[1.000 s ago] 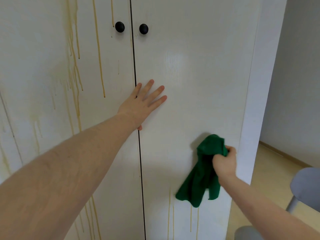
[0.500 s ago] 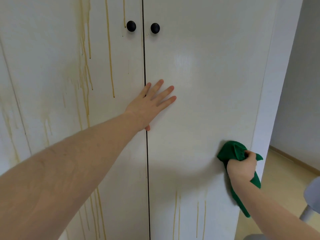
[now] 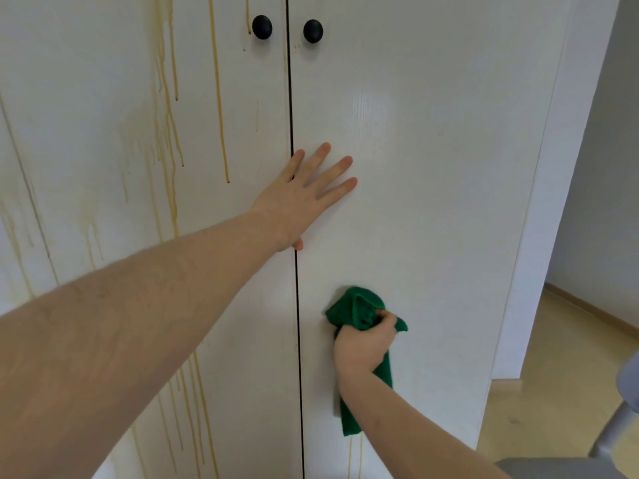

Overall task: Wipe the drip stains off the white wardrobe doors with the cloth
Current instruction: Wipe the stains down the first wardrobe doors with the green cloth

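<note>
Two white wardrobe doors fill the view, the left door (image 3: 103, 98) and the right door (image 3: 432, 167), split by a dark vertical gap. Yellow-brown drip stains (image 3: 218, 98) run down the left door; faint short drips (image 3: 351, 454) show low on the right door. My left hand (image 3: 304, 195) lies flat with spread fingers across the gap, pressing on the doors. My right hand (image 3: 363, 344) grips a bunched green cloth (image 3: 356, 307) against the lower right door, close to the gap. The cloth's tail hangs down behind my wrist.
Two black round knobs (image 3: 261, 27) (image 3: 313, 31) sit near the top on either side of the gap. The wardrobe's side panel (image 3: 560, 202) ends at the right. Beyond it lie a light wooden floor (image 3: 553, 392) and a grey chair (image 3: 615, 444) at the bottom right.
My right hand has swept the cloth leftward from the right door's outer edge to near the centre gap. My left hand stays pressed in place.
</note>
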